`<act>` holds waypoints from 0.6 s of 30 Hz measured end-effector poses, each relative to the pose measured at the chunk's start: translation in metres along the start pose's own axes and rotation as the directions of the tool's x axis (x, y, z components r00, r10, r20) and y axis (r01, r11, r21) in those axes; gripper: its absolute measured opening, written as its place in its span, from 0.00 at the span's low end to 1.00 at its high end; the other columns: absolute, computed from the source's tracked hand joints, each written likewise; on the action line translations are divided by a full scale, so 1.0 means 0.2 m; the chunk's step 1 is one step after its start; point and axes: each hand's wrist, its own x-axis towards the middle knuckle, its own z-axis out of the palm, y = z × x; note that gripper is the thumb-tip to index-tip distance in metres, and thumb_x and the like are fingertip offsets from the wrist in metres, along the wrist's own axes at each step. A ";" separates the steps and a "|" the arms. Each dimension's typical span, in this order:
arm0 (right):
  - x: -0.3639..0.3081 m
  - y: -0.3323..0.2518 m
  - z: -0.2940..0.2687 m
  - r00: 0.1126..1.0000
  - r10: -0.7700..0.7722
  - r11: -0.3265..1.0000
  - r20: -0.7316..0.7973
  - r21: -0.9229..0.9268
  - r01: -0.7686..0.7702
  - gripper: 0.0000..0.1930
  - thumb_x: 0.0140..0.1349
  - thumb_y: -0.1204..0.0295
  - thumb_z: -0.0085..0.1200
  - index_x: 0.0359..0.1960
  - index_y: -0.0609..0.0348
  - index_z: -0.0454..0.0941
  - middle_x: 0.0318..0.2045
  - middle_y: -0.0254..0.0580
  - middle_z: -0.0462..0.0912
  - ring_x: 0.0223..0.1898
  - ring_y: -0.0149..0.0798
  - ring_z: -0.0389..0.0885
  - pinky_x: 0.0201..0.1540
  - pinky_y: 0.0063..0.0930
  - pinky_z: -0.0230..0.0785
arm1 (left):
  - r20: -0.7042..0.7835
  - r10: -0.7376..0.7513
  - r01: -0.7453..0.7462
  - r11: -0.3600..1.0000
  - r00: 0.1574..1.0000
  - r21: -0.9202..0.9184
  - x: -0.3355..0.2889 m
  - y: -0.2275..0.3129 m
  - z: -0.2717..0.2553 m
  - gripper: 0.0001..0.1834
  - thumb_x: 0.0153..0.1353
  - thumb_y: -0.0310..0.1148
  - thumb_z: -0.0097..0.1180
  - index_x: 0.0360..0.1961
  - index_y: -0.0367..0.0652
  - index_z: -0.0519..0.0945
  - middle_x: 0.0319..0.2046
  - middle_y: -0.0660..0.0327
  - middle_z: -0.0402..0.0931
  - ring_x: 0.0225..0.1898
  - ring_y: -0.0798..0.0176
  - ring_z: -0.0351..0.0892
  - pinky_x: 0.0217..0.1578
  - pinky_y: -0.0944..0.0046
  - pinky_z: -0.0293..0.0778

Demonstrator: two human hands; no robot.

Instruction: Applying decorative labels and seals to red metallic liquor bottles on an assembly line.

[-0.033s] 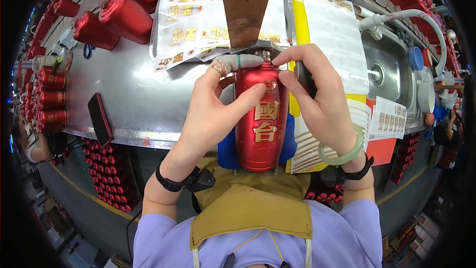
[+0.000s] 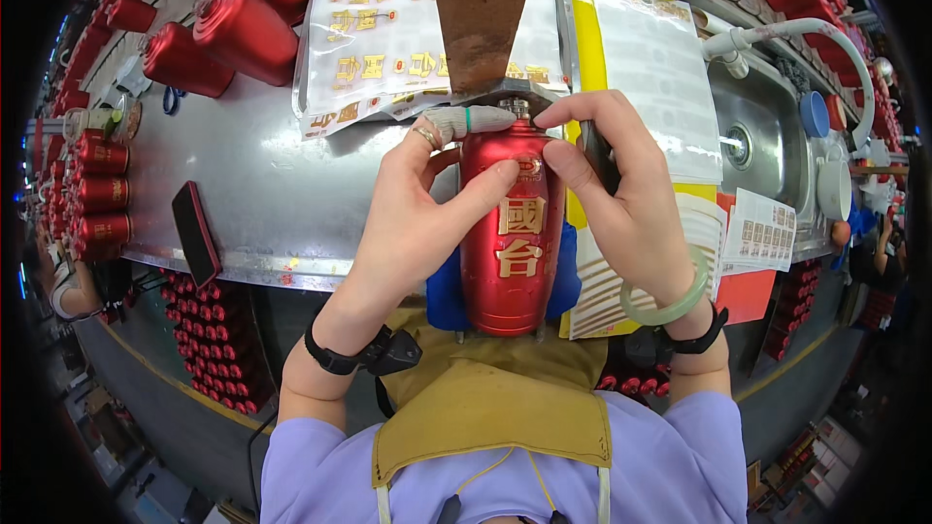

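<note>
A glossy red bottle (image 2: 513, 301) with gold raised characters lies on blue padded supports (image 2: 446, 293) in front of me, its neck pointing away. My left hand (image 2: 413, 189) grips its left shoulder, the thumb pressed beside the small emblem (image 2: 527, 169). A grey finger cover (image 2: 485, 119) sheathes my left index finger, which reaches across the neck. On the other side, my right hand (image 2: 626, 199) holds the bottle between index finger at the neck and thumb on the shoulder. Its lower fingers are partly hidden. The clear bottle mouth (image 2: 515, 107) sits under a brown upright post (image 2: 482, 15).
Sheets of gold stickers (image 2: 364, 39) lie on a tray at the back left. More red bottles (image 2: 248, 34) stand further left, and a phone (image 2: 197, 233) rests near the table edge. White sheets (image 2: 660, 87) and a sink (image 2: 762, 136) with a hose tap are to the right.
Both hands have shifted very slightly, the left thumb a little to the left. The bottle has stayed in place.
</note>
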 end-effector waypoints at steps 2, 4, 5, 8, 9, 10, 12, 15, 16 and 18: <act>-0.03 -0.01 0.02 0.987 0.160 0.982 -0.030 0.107 -0.156 0.14 0.62 0.76 0.64 0.49 0.60 0.79 0.43 0.47 0.78 0.43 0.47 0.80 0.47 0.35 0.73 | -0.002 -0.029 0.029 0.999 1.000 -0.031 0.00 0.01 0.00 0.22 0.66 0.24 0.65 0.61 0.34 0.78 0.59 0.56 0.79 0.60 0.62 0.78 0.64 0.57 0.73; -0.05 0.02 0.04 0.967 0.254 0.959 -0.008 0.131 -0.251 0.15 0.66 0.69 0.65 0.51 0.60 0.79 0.44 0.44 0.78 0.47 0.41 0.78 0.49 0.32 0.71 | -0.003 -0.058 0.057 0.997 0.998 -0.060 0.00 0.01 0.01 0.21 0.67 0.25 0.65 0.61 0.35 0.78 0.59 0.55 0.79 0.59 0.62 0.79 0.63 0.57 0.73; -0.06 0.03 0.05 0.967 0.255 0.959 -0.009 0.131 -0.252 0.15 0.66 0.69 0.65 0.51 0.60 0.79 0.44 0.44 0.78 0.47 0.41 0.78 0.49 0.32 0.71 | -0.007 -0.055 0.054 0.996 0.998 -0.069 0.00 0.00 0.01 0.21 0.67 0.25 0.65 0.60 0.35 0.78 0.58 0.55 0.80 0.59 0.62 0.79 0.63 0.57 0.74; -0.07 0.05 0.07 0.951 0.310 0.931 -0.004 0.206 -0.302 0.18 0.66 0.68 0.66 0.53 0.60 0.77 0.47 0.42 0.77 0.48 0.38 0.76 0.53 0.31 0.70 | -0.010 -0.062 0.061 0.993 0.998 -0.097 0.00 0.01 0.01 0.21 0.67 0.25 0.65 0.60 0.35 0.78 0.58 0.55 0.80 0.59 0.63 0.79 0.63 0.58 0.74; -0.07 0.06 0.08 0.951 0.310 0.931 -0.003 0.206 -0.303 0.18 0.66 0.68 0.66 0.53 0.60 0.77 0.47 0.42 0.77 0.48 0.38 0.76 0.53 0.31 0.70 | -0.010 -0.073 0.072 0.990 0.997 -0.118 0.00 0.01 0.01 0.21 0.67 0.25 0.65 0.60 0.35 0.78 0.58 0.56 0.80 0.59 0.63 0.79 0.63 0.58 0.74; -0.07 0.06 0.08 0.948 0.320 0.920 0.004 0.240 -0.311 0.17 0.66 0.69 0.66 0.53 0.60 0.77 0.47 0.42 0.77 0.48 0.37 0.77 0.54 0.31 0.70 | -0.010 -0.074 0.072 0.990 0.997 -0.118 0.00 0.01 0.01 0.21 0.67 0.25 0.65 0.60 0.35 0.78 0.58 0.56 0.80 0.59 0.63 0.79 0.63 0.58 0.74; -0.07 0.07 0.08 0.944 0.329 0.907 0.012 0.272 -0.320 0.17 0.66 0.69 0.65 0.53 0.60 0.77 0.47 0.42 0.78 0.49 0.37 0.77 0.55 0.31 0.70 | -0.005 -0.077 0.076 0.990 0.997 -0.116 0.01 0.01 0.01 0.21 0.67 0.25 0.66 0.60 0.35 0.78 0.58 0.56 0.80 0.59 0.63 0.79 0.63 0.58 0.74; -0.07 0.06 0.07 0.939 0.341 0.890 0.045 0.306 -0.338 0.17 0.67 0.71 0.64 0.54 0.61 0.77 0.48 0.42 0.78 0.50 0.36 0.78 0.56 0.30 0.71 | -0.010 -0.073 0.071 0.991 0.997 -0.113 0.01 0.01 0.02 0.21 0.67 0.25 0.66 0.60 0.35 0.78 0.58 0.56 0.81 0.59 0.63 0.79 0.63 0.58 0.74; -0.07 0.06 0.07 0.938 0.341 0.879 0.056 0.335 -0.340 0.16 0.67 0.71 0.64 0.53 0.61 0.77 0.47 0.41 0.78 0.50 0.35 0.78 0.56 0.30 0.71 | -0.009 -0.074 0.072 0.991 0.997 -0.113 0.01 0.01 0.02 0.21 0.67 0.25 0.66 0.60 0.35 0.78 0.58 0.56 0.81 0.59 0.63 0.79 0.63 0.58 0.74; -0.07 0.05 0.06 0.937 0.342 0.866 0.067 0.364 -0.342 0.16 0.67 0.71 0.64 0.53 0.61 0.77 0.47 0.41 0.78 0.50 0.35 0.79 0.56 0.30 0.71 | -0.012 -0.089 0.087 0.989 0.996 -0.119 0.01 0.02 0.02 0.22 0.67 0.25 0.66 0.60 0.35 0.78 0.57 0.56 0.81 0.59 0.63 0.79 0.63 0.58 0.74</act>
